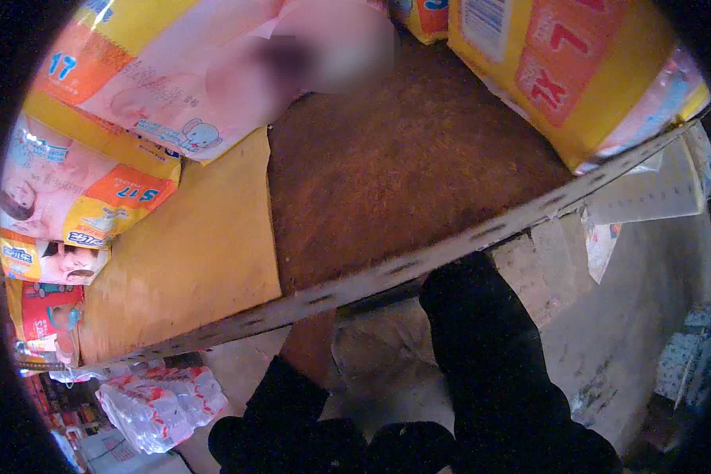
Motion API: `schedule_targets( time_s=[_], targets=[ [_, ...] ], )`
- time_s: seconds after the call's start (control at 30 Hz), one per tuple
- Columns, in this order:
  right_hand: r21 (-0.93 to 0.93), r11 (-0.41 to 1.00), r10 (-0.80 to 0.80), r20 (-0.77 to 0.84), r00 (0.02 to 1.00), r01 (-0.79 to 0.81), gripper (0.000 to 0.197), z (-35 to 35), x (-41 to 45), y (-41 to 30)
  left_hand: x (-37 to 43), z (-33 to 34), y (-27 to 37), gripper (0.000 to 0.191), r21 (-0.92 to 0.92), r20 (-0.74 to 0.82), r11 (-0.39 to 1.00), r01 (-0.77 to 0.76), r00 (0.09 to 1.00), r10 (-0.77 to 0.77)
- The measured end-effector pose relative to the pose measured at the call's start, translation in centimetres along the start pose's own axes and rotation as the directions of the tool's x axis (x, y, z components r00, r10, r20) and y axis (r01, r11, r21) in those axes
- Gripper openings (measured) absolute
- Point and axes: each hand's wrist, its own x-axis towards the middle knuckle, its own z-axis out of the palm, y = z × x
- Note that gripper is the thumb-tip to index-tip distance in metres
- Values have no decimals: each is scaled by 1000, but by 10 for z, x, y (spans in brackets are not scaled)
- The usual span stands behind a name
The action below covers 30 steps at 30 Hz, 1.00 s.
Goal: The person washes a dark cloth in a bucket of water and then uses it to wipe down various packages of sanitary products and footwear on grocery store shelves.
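My left hand [313, 340] reaches up from a dark sleeve to the underside of the metal shelf edge [391, 266]; its fingers are hidden beneath or behind that edge. The right arm, in a dark sleeve, also goes under the shelf edge, and my right hand is out of view there. On the shelf before me lie a yellow-brown board [213, 237] at the left and a dark brown, worn surface [415, 166] at the right. Plastic packs of diapers [124, 178] stand along the left, and a large yellow pack [509, 77] is at the upper right.
Below the shelf at the lower left is a plastic-wrapped pack with red marks [166, 406]. A cardboard piece [545, 266] and a pale sheet [646, 183] are under the shelf's right part. Patterned boxes [681, 361] stand at the far right, near the floor.
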Motion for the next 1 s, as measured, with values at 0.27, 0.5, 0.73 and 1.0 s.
schedule_targets(
  time_s=[0.27,0.5,0.73,1.0],
  targets=[
    [-39,962,-272,-149,951,269,41,-3,2,-31,4,46,-9,41,-289,-296,939,-186,950,97],
    [-199,940,-238,204,950,278,43,-31,-46,-30,22,31,28,36,-962,239,68,264,936,-258],
    [141,930,-353,605,714,340,35,-108,-100,-27,27,32,54,36,-980,84,156,125,966,-246],
    [525,836,-508,633,585,158,63,-125,-97,31,35,31,64,32,-661,-55,746,79,987,-154]
  ],
)
